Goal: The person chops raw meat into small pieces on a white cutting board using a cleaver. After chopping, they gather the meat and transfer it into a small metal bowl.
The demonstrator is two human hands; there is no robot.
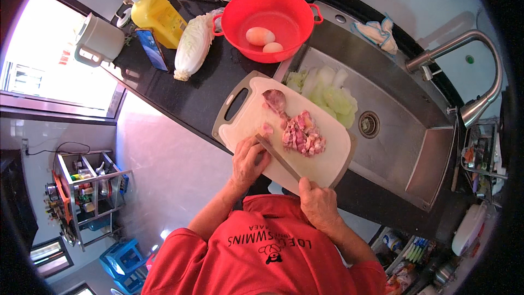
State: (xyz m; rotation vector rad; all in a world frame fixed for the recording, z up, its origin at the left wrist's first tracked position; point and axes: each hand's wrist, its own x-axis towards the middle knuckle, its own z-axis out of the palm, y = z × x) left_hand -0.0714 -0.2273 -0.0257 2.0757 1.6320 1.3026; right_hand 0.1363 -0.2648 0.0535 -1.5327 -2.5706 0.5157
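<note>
1. right hand (321, 206): its grip is clamped on the handle end of the knife (283, 161), near the cutting board's (251, 106) edge closest to the person.
2. left hand (251, 161): fingers curl by the blade's far end; i cannot tell whether its grip touches the steel or pinches anything.
3. the chopped meat (304, 134) lies heaped on the board, toward the edge along the sink (390, 155); a larger chunk (274, 101) sits nearer the handle-slot end, and a small piece (267, 128) lies just beyond the blade.
4. step in hand, as i judge it: cutting the meat, partly done, the chunk not yet chopped.
5. the next move seems to call for steadying the chunk with tucked left fingertips and bringing the blade over it.
</note>
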